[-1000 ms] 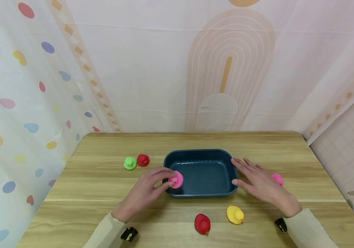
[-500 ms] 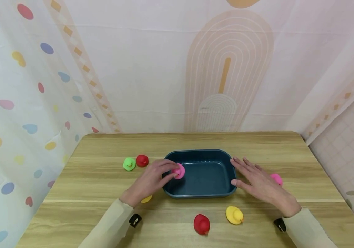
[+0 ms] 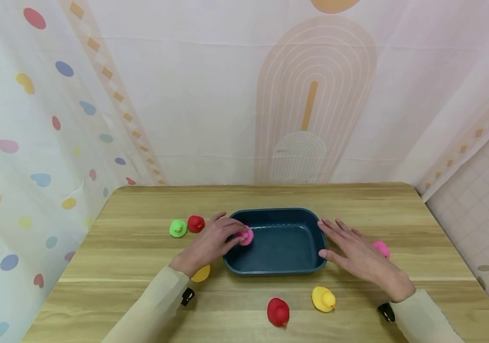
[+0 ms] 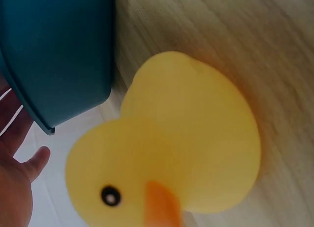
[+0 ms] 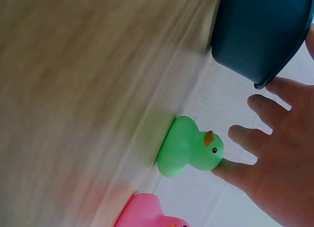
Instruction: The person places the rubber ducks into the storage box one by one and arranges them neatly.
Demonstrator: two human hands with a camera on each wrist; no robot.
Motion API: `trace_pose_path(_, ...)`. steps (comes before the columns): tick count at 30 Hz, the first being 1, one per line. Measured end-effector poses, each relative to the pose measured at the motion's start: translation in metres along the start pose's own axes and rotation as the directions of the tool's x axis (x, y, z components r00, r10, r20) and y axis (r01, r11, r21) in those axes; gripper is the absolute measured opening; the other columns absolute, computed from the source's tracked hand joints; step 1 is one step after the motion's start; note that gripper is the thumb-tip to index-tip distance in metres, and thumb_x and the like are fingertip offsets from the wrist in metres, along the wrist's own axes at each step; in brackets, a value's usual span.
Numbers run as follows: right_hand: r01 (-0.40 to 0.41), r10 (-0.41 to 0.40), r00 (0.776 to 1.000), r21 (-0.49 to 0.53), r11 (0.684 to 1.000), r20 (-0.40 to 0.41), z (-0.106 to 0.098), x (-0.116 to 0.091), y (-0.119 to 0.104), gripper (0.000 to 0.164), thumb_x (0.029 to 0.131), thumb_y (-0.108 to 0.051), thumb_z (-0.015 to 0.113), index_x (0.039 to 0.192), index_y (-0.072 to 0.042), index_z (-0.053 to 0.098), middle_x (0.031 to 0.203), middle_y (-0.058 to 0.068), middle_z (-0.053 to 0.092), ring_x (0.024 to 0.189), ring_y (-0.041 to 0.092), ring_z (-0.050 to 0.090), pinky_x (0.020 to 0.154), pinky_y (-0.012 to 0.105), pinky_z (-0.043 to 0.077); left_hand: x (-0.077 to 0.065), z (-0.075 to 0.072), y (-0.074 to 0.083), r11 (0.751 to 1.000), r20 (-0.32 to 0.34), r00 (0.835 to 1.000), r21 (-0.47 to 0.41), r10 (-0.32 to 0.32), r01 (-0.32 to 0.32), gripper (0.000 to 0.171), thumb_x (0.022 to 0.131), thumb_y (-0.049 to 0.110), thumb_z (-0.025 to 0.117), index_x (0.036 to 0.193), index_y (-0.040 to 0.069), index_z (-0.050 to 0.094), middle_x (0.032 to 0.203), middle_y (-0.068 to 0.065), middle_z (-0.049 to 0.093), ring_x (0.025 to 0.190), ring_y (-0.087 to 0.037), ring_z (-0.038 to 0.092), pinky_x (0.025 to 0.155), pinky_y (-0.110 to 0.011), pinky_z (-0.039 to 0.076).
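At the left rim of the dark blue tray (image 3: 270, 272), the left hand (image 3: 210, 244) pinches a pink rubber duck (image 3: 245, 236) between thumb and fingertips, holding it just inside the tray wall and low over the floor. Over the last second the duck has travelled from the tray's near-left corner toward the far side along that left wall, and the hand has slid with it, uncovering a yellow duck (image 3: 202, 273) on the table beside the tray's near-left corner; the left wrist view shows that yellow duck (image 4: 171, 143) close up. I judge the pink duck is about to be set down, though whether it already touches the tray floor cannot be told. The right hand (image 3: 357, 255) lies spread and flat against the tray's right wall, unmoved, with a green duck (image 5: 190, 148) at its fingertips in the right wrist view.
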State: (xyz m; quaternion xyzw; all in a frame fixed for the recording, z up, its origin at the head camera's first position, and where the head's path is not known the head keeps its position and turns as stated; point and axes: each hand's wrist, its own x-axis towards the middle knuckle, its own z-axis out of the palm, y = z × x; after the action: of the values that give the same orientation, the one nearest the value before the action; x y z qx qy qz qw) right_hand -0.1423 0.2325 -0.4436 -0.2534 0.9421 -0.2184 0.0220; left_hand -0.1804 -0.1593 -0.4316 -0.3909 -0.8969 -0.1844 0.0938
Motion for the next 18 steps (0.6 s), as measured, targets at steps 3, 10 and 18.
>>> trace_pose_path(3,-0.001,0.001,1.000,-0.004,1.000,0.000,0.000,0.000,-0.001,0.072,0.106,-0.049,0.056,0.163,-0.010,0.033,0.167,0.014,0.032,0.152,0.048,0.024,0.117,0.071,0.024,0.002,0.002,-0.002,1.000,0.008,1.000,0.005,-0.008,0.007,0.021,0.093,0.018,0.079,0.113,0.009,0.077,0.117,-0.005,0.075,0.114,-0.023,0.068,0.116,-0.062,0.036)
trace_pose_path(10,-0.009,0.009,1.000,-0.010,1.000,0.002,0.000,0.000,-0.002,0.072,0.106,-0.050,0.055,0.163,-0.011,0.034,0.167,0.013,0.032,0.152,0.048,0.024,0.117,0.072,0.024,0.007,0.004,-0.006,0.998,0.048,0.997,0.021,-0.062,0.061,0.023,0.093,0.019,0.080,0.114,0.010,0.077,0.116,-0.004,0.075,0.114,-0.024,0.067,0.117,-0.063,0.035)
trace_pose_path(18,-0.016,0.016,1.000,-0.017,1.000,0.001,0.000,0.000,-0.002,0.072,0.105,-0.050,0.055,0.163,-0.011,0.034,0.167,0.014,0.033,0.152,0.049,0.024,0.116,0.073,0.025,0.012,0.005,-0.006,0.994,0.096,0.989,0.021,-0.111,0.110,0.023,0.094,0.020,0.079,0.115,0.010,0.077,0.115,-0.004,0.075,0.113,-0.024,0.067,0.117,-0.062,0.035)
